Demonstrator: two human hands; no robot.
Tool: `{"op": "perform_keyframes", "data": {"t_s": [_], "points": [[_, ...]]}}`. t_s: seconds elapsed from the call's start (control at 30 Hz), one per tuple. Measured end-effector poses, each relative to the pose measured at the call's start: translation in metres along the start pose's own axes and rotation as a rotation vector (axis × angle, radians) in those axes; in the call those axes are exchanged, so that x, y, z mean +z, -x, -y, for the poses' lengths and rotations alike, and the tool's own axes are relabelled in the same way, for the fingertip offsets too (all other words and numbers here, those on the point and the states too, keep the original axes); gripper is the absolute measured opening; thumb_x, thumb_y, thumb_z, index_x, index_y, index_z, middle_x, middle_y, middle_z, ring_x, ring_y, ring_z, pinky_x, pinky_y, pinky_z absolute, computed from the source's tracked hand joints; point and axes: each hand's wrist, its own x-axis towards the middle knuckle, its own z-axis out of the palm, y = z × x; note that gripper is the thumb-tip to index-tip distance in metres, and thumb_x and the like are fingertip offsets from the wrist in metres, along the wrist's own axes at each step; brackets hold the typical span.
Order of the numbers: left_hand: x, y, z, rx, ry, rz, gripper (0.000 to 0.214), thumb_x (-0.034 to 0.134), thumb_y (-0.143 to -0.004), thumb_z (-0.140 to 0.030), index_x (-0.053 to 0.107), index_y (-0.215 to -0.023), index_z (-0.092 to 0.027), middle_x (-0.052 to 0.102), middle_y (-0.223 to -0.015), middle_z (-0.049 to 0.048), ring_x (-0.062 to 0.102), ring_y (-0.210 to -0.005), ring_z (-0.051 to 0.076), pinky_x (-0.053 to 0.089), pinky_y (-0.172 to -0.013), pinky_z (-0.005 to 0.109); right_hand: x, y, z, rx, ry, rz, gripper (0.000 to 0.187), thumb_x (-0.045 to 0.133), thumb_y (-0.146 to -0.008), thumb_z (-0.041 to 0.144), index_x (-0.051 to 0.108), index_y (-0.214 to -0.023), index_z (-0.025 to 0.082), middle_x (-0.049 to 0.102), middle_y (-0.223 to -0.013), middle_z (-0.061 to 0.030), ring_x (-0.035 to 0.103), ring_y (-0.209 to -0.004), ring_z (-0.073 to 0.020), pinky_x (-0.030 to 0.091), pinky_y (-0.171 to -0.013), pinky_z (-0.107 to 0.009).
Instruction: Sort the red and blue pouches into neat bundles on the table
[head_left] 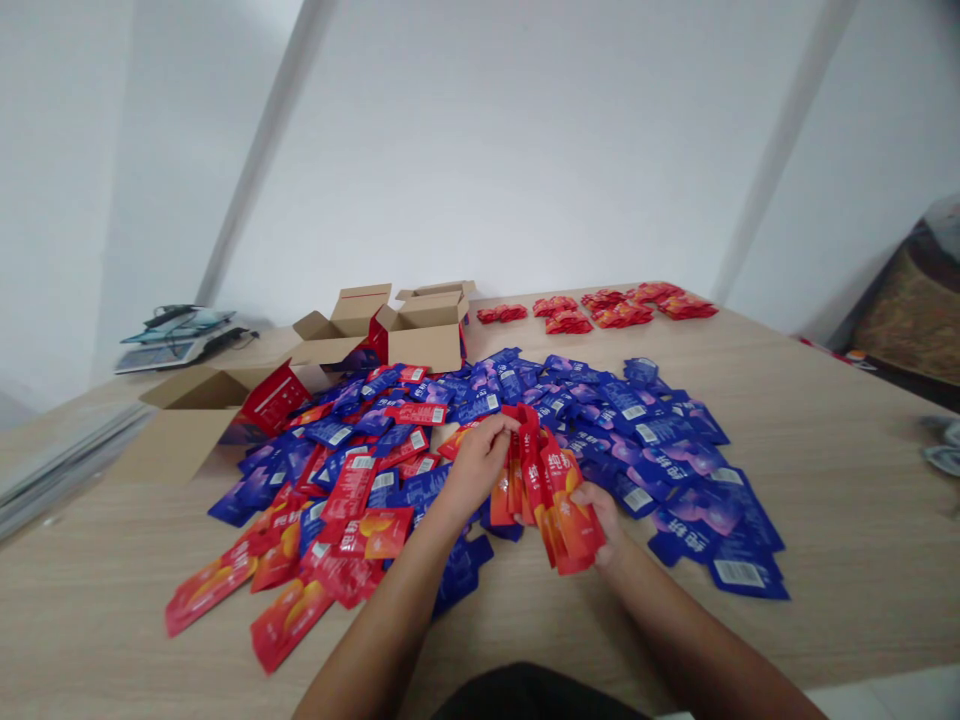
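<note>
**Fan of red packets (pixel 568 500) spans two hands above a strewn table (pixel 832 470)**

Two bare hands hold the fan of red packets between them at the near middle of the table, its faces tilted and its layers partly overlapping. The left hand (pixel 476 465) pinches near the fan's upper left edge, its thumb and fingers drawn together on the packets, though the fingertips are partly hidden. The right hand (pixel 606 522) has its grip clamped on the lower right side, thumb across the front packet.

The packets look thin, light and pliable, with a glossy skin that may let one layer slide over the next. What they contain cannot be told. The flat side edges seem the surest place to take hold, with every layer pinched at once; a hard squeeze through the middle would probably crease them and could strain the seams.

Beyond the hands and to the right, blue packets (pixel 679 465) spread in an overlapping drift. To the left, loose red packets (pixel 352 485) lie mixed among more blue ones. Open cardboard boxes (pixel 425 347) stand at the far left edge of the heap, and small red stacks (pixel 624 314) rest on the far side, right of the boxes, near the white wall (pixel 525 150).
</note>
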Motion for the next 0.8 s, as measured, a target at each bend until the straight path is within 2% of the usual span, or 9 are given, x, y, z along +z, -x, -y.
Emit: {"op": "perform_keyframes", "data": {"t_s": [0.17,0.27,0.37,0.43,0.5,0.6,0.63,0.7,0.8], "points": [[0.001,0.003,-0.003,-0.034,-0.091,0.051,0.025,0.056,-0.08,-0.038,0.06,-0.097,-0.021,0.064,-0.099,0.0024,0.058,-0.093,0.021,0.042,-0.087,0.031,-0.008,-0.006,-0.004,-0.027,-0.045,0.02,0.033,0.056,-0.052,0.026,0.063,-0.084,0.019,0.072,-0.076,-0.0057,0.068,-0.076,-0.0248,0.053,-0.069,-0.037],[0.009,0.004,-0.002,-0.016,-0.078,0.041,0.028,0.053,-0.083,-0.039,0.057,-0.105,-0.021,0.062,-0.107,0.0039,0.057,-0.101,0.021,0.041,-0.092,0.034,-0.014,-0.011,-0.007,-0.022,-0.076,0.078,0.033,0.058,-0.055,0.025,0.062,-0.087,0.018,0.072,-0.076,-0.0057,0.068,-0.071,-0.0227,0.054,-0.069,-0.034],[0.021,0.002,0.006,0.007,-0.024,-0.016,0.039,0.047,-0.087,-0.04,0.047,-0.122,-0.022,0.056,-0.12,0.0064,0.051,-0.113,0.02,0.037,-0.099,0.035,-0.014,-0.014,-0.008,-0.041,-0.112,0.062,0.035,0.061,-0.059,0.023,0.061,-0.093,0.017,0.072,-0.079,-0.0061,0.068,-0.07,-0.021,0.054,-0.07,-0.033],[0.022,-0.005,0.02,-0.005,0.019,-0.072,0.046,0.043,-0.089,-0.041,0.038,-0.131,-0.023,0.052,-0.125,0.0082,0.05,-0.115,0.02,0.037,-0.1,0.036,-0.012,-0.015,-0.006,-0.093,-0.151,0.009,0.036,0.063,-0.061,0.022,0.06,-0.097,0.019,0.072,-0.086,-0.0062,0.068,-0.077,-0.0215,0.054,-0.076,-0.034],[0.014,-0.015,0.043,-0.064,0.035,-0.148,0.05,0.041,-0.09,-0.04,0.032,-0.135,-0.022,0.051,-0.125,0.0104,0.056,-0.105,0.019,0.042,-0.093,0.036,-0.009,-0.016,-0.003,-0.163,-0.201,-0.044,0.036,0.063,-0.063,0.02,0.06,-0.099,0.02,0.072,-0.095,-0.0061,0.067,-0.086,-0.0225,0.053,-0.083,-0.037],[-0.011,-0.027,0.086,-0.217,-0.129,-0.247,0.049,0.046,-0.087,-0.036,0.039,-0.13,-0.016,0.054,-0.121,0.0133,0.059,-0.097,0.021,0.045,-0.086,0.036,-0.006,-0.018,0.003,-0.25,-0.246,-0.067,0.038,0.062,-0.064,0.018,0.06,-0.102,0.02,0.07,-0.102,-0.0063,0.065,-0.095,-0.0246,0.05,-0.089,-0.044],[-0.018,-0.029,0.1,-0.274,-0.232,-0.197,0.045,0.049,-0.084,-0.033,0.045,-0.125,-0.014,0.056,-0.119,0.0142,0.058,-0.1,0.023,0.044,-0.088,0.036,-0.006,-0.018,0.004,-0.272,-0.25,-0.06,0.039,0.062,-0.064,0.017,0.06,-0.103,0.019,0.07,-0.104,-0.0064,0.064,-0.098,-0.0251,0.05,-0.089,-0.045],[-0.028,-0.028,0.121,-0.345,-0.452,0.007,0.043,0.059,-0.075,-0.026,0.054,-0.116,-0.013,0.058,-0.118,0.0144,0.053,-0.11,0.027,0.04,-0.093,0.037,-0.007,-0.019,0.005,-0.299,-0.255,-0.05,0.039,0.061,-0.065,0.017,0.06,-0.105,0.019,0.069,-0.106,-0.0063,0.063,-0.1,-0.0252,0.05,-0.088,-0.046],[-0.028,-0.02,0.137,-0.347,-0.706,0.233,0.051,0.061,-0.066,-0.014,0.054,-0.117,-0.012,0.054,-0.124,0.0157,0.044,-0.121,0.03,0.034,-0.099,0.035,-0.008,-0.02,0.004,-0.258,-0.234,-0.098,0.035,0.063,-0.063,0.017,0.063,-0.098,0.016,0.072,-0.098,-0.0074,0.067,-0.089,-0.0233,0.054,-0.082,-0.04]]}}
